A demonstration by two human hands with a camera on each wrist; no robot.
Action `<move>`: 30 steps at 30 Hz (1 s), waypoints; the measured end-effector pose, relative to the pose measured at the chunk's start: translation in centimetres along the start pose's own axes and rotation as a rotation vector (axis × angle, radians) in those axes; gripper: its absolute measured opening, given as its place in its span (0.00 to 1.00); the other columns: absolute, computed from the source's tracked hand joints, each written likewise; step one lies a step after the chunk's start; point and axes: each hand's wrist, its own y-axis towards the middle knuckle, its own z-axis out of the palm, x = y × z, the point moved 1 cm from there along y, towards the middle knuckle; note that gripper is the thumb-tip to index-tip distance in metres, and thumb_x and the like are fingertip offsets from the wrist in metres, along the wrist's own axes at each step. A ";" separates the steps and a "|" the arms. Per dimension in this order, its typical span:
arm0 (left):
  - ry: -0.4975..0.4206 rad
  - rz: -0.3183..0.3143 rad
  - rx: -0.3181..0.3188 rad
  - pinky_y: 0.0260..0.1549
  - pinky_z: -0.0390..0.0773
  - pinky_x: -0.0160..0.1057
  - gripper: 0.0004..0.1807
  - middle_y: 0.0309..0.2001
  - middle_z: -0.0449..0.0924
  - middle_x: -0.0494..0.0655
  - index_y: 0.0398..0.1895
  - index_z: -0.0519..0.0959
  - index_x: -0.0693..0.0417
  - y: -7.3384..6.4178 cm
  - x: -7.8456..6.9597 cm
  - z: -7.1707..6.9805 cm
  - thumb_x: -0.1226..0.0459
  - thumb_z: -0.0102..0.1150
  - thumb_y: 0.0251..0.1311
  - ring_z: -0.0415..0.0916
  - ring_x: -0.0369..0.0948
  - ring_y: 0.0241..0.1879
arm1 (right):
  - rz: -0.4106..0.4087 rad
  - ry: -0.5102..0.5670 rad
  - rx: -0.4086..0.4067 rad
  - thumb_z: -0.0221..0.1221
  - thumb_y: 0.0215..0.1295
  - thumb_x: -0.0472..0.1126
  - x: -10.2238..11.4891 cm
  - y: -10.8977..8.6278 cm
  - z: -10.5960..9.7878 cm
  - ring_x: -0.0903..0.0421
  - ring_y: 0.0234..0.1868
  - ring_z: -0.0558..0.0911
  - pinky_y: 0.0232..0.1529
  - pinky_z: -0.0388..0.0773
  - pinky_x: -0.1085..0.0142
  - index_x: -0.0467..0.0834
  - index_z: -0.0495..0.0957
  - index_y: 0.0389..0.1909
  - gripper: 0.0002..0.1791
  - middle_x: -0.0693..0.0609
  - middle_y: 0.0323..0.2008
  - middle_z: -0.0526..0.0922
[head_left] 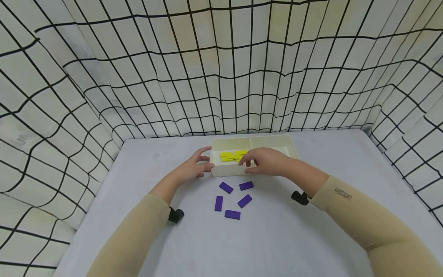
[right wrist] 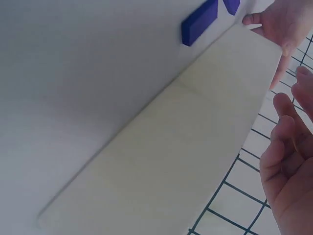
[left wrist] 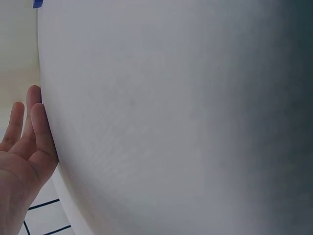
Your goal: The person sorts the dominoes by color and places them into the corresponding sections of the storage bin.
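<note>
Looks to me like the yellow blocks (head_left: 227,156), piled in the left compartment of the tray (head_left: 228,170), are light, stiff plastic or wood, so not fragile but maybe a bit slick; I'd pinch one across its long edges. Same for the five purple blocks (head_left: 232,214) lying flat on the table (head_left: 242,246) in front of the tray. The tray itself seems rigid and light, likely to skid if bumped, so steady it by an end wall. Left hand (head_left: 192,167) is spread wide at the tray's left end; right hand (head_left: 268,161) hangs over its front wall, fingers loosely bent, nothing visible in them.
</note>
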 end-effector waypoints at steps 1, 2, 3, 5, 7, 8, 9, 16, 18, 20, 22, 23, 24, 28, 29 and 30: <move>0.000 0.001 -0.001 0.58 0.73 0.51 0.42 0.71 0.60 0.49 0.76 0.47 0.21 0.0 0.0 0.0 0.49 0.61 0.66 0.76 0.45 0.56 | 0.002 0.003 0.010 0.66 0.65 0.47 0.0 -0.2 0.2 0.58 0.36 0.76 0.37 0.75 0.66 0.54 0.83 0.53 0.16 0.62 0.37 0.80; 0.001 0.001 -0.003 0.58 0.73 0.50 0.42 0.71 0.61 0.49 0.76 0.47 0.21 0.0 0.1 0.0 0.49 0.61 0.66 0.76 0.45 0.56 | 0.003 0.004 0.019 0.66 0.64 0.47 0.0 -0.4 0.3 0.58 0.36 0.76 0.37 0.75 0.66 0.53 0.83 0.54 0.17 0.62 0.37 0.80; 0.003 0.001 -0.005 0.58 0.73 0.50 0.42 0.71 0.61 0.49 0.76 0.47 0.21 0.0 0.1 0.0 0.49 0.61 0.66 0.76 0.45 0.56 | 0.009 0.007 0.028 0.66 0.64 0.47 0.0 -0.6 0.5 0.58 0.36 0.76 0.37 0.76 0.66 0.54 0.83 0.54 0.17 0.63 0.37 0.79; 0.001 0.002 -0.007 0.58 0.73 0.50 0.42 0.71 0.60 0.50 0.76 0.47 0.21 -0.1 0.1 0.0 0.49 0.61 0.66 0.76 0.45 0.56 | 0.013 0.014 0.044 0.66 0.64 0.47 0.0 -0.9 0.9 0.58 0.36 0.76 0.37 0.76 0.66 0.53 0.83 0.54 0.17 0.63 0.36 0.79; 0.003 0.003 -0.011 0.57 0.74 0.49 0.42 0.70 0.61 0.49 0.76 0.48 0.20 -0.2 0.1 0.0 0.48 0.62 0.65 0.77 0.44 0.56 | 0.020 0.022 0.055 0.66 0.65 0.47 -0.1 -1.2 1.2 0.58 0.36 0.76 0.37 0.76 0.67 0.53 0.83 0.54 0.17 0.63 0.36 0.79; 0.003 0.004 -0.012 0.57 0.74 0.49 0.42 0.70 0.61 0.49 0.76 0.48 0.20 -0.2 0.0 0.0 0.48 0.62 0.65 0.77 0.44 0.56 | 0.023 0.022 0.058 0.66 0.65 0.47 -0.1 -1.2 1.3 0.58 0.36 0.76 0.37 0.76 0.67 0.53 0.83 0.54 0.17 0.63 0.36 0.79; 0.002 0.006 -0.012 0.58 0.73 0.49 0.42 0.70 0.61 0.49 0.76 0.48 0.20 -0.3 0.0 0.0 0.48 0.62 0.65 0.77 0.44 0.56 | 0.027 0.024 0.061 0.66 0.65 0.47 -0.1 -1.3 1.5 0.59 0.36 0.76 0.37 0.76 0.67 0.54 0.83 0.54 0.17 0.64 0.36 0.79; 0.003 0.020 -0.006 0.58 0.73 0.50 0.42 0.70 0.61 0.49 0.76 0.48 0.22 -0.3 0.0 0.0 0.49 0.61 0.65 0.76 0.44 0.56 | -0.005 -0.019 0.064 0.66 0.64 0.47 -0.3 -1.6 3.2 0.60 0.38 0.77 0.42 0.76 0.67 0.56 0.83 0.53 0.16 0.64 0.39 0.80; 0.005 0.019 -0.010 0.58 0.73 0.50 0.42 0.70 0.62 0.49 0.76 0.48 0.21 -0.1 0.1 0.0 0.49 0.62 0.65 0.77 0.44 0.56 | -0.022 -0.052 0.058 0.67 0.63 0.48 -0.3 -1.6 3.8 0.61 0.41 0.78 0.45 0.76 0.68 0.57 0.83 0.52 0.16 0.64 0.41 0.81; 0.006 0.019 -0.014 0.57 0.74 0.50 0.43 0.70 0.62 0.49 0.76 0.48 0.22 -0.1 0.2 0.0 0.49 0.62 0.65 0.77 0.44 0.56 | -0.045 -0.077 0.044 0.68 0.62 0.47 -0.3 -1.5 4.3 0.61 0.43 0.79 0.48 0.76 0.66 0.57 0.84 0.51 0.16 0.63 0.42 0.82; 0.007 0.021 -0.017 0.57 0.74 0.50 0.43 0.70 0.62 0.49 0.76 0.48 0.22 0.0 0.3 0.1 0.48 0.63 0.64 0.77 0.44 0.55 | -0.069 -0.092 0.028 0.69 0.61 0.46 -0.2 -1.4 4.8 0.61 0.45 0.79 0.50 0.77 0.65 0.55 0.84 0.50 0.15 0.61 0.42 0.82; 0.008 0.022 -0.019 0.57 0.74 0.50 0.43 0.69 0.62 0.49 0.76 0.48 0.22 0.0 0.3 0.1 0.48 0.63 0.64 0.77 0.44 0.55 | -0.080 -0.109 0.021 0.69 0.61 0.46 -0.2 -1.4 5.0 0.62 0.45 0.79 0.50 0.76 0.65 0.56 0.85 0.50 0.15 0.61 0.42 0.81; 0.009 0.023 -0.021 0.57 0.74 0.50 0.43 0.69 0.63 0.50 0.76 0.48 0.22 0.0 0.3 0.1 0.48 0.63 0.64 0.77 0.44 0.55 | -0.089 -0.124 0.015 0.69 0.61 0.46 -0.3 -1.3 5.2 0.62 0.45 0.78 0.51 0.76 0.66 0.55 0.85 0.49 0.15 0.61 0.42 0.81; 0.012 0.021 -0.026 0.56 0.75 0.50 0.43 0.69 0.63 0.49 0.76 0.48 0.21 0.1 0.2 0.1 0.48 0.63 0.64 0.78 0.44 0.55 | -0.116 -0.174 0.002 0.68 0.61 0.47 -0.6 -1.0 6.0 0.63 0.44 0.77 0.51 0.76 0.67 0.55 0.85 0.50 0.16 0.61 0.42 0.80; 0.012 0.022 -0.025 0.57 0.75 0.50 0.43 0.69 0.63 0.49 0.76 0.48 0.21 0.1 0.2 0.1 0.48 0.63 0.64 0.78 0.44 0.55 | -0.117 -0.188 -0.001 0.68 0.61 0.48 -0.7 -0.9 6.2 0.63 0.44 0.77 0.52 0.76 0.67 0.55 0.84 0.51 0.16 0.61 0.43 0.80; 0.013 0.025 -0.023 0.57 0.75 0.50 0.43 0.69 0.63 0.49 0.76 0.48 0.21 0.0 0.1 0.1 0.48 0.63 0.64 0.78 0.44 0.55 | -0.115 -0.194 -0.003 0.68 0.61 0.48 -0.7 -0.9 6.3 0.63 0.44 0.77 0.52 0.76 0.66 0.55 0.84 0.51 0.16 0.61 0.43 0.80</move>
